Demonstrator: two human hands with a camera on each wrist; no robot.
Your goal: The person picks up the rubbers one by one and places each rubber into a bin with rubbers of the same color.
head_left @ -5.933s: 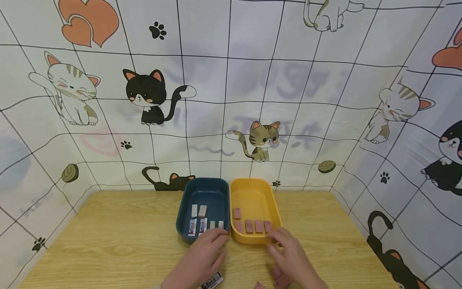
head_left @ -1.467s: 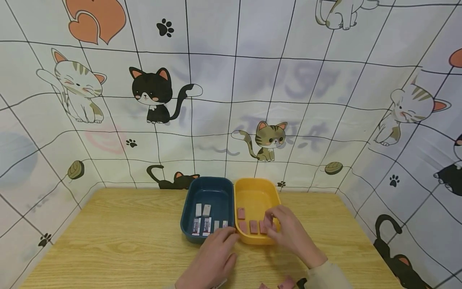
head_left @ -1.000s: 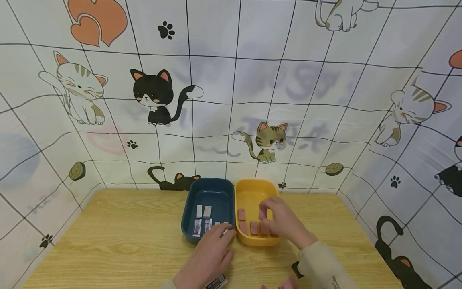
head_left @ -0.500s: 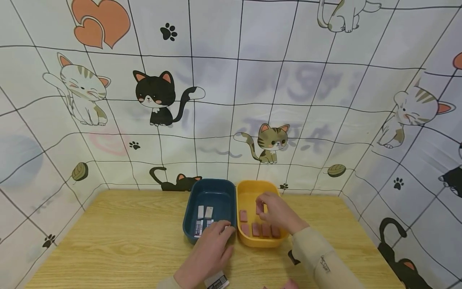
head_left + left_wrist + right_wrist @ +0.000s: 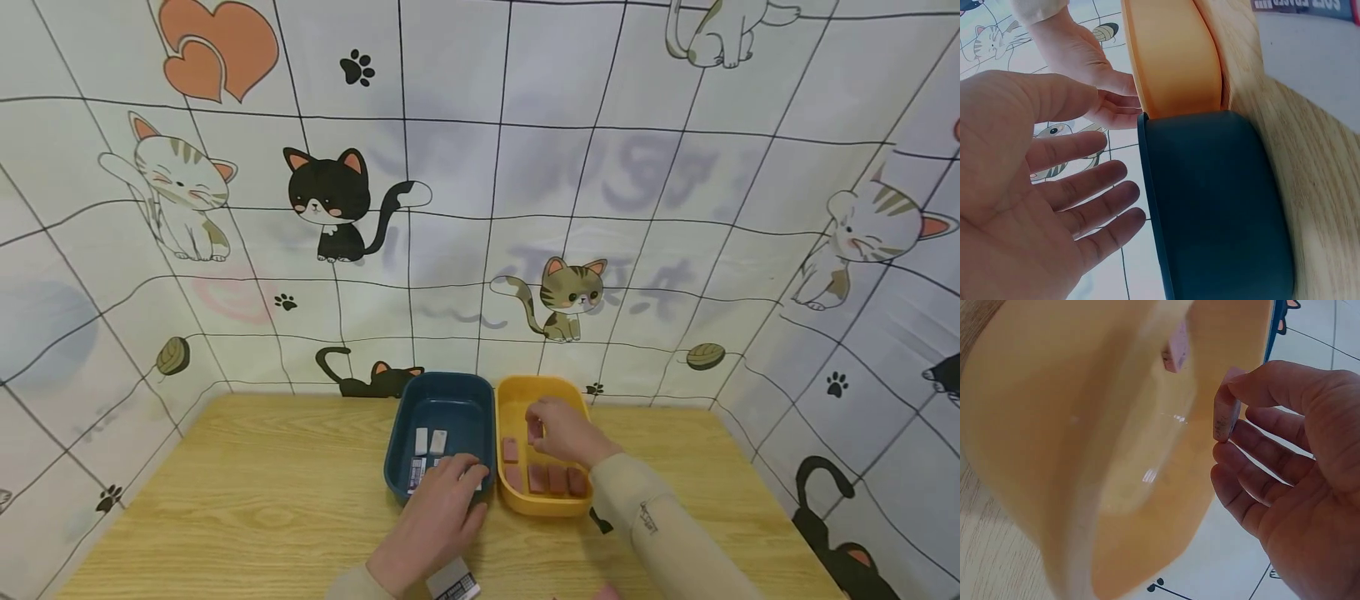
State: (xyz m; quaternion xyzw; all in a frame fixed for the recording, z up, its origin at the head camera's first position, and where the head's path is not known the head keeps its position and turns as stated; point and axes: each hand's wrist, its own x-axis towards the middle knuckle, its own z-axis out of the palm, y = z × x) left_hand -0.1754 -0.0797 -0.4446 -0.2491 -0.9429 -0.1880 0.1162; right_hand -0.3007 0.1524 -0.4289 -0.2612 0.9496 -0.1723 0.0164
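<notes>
R hand (image 5: pixel 562 429) has a small pink rectangular block (image 5: pixel 534 431) pinched btwn thumb and fingertips, up over the bright yellow plastic tray (image 5: pixel 536 388). Wrist cam has the block tilted, near the tray's inner wall — can't tell if it's touching. L hand (image 5: pixel 442 504) is empty AFAICT, fingers spread and thumb apart, over the near right corner of the dark blue plastic tray (image 5: pixel 453 407). Can't tell if the fingertips touch the rim. Hands are apart, one per tray.

Yellow tray also has a row of four pink blocks (image 5: pixel 557 480) at the near end, plus a single pink block (image 5: pixel 511 450) just behind the row's L end. Blue one (right beside it) has two plain white blocks (image 5: pixel 438 442) midway, w/ white blocks w/ dark printed labels (image 5: pixel 417 475) in front — L hand hides part of that row.

On the light wood-grain table (image 5: pixel 285 475): a white eraser w/ a dark printed label (image 5: pixel 453 579) near the L forearm, a pink bit (image 5: pixel 607 592) cut off at the bottom edge, and a small black thing (image 5: pixel 601 522) by the R cream sleeve (image 5: pixel 660 517), too hidden to ID.
</notes>
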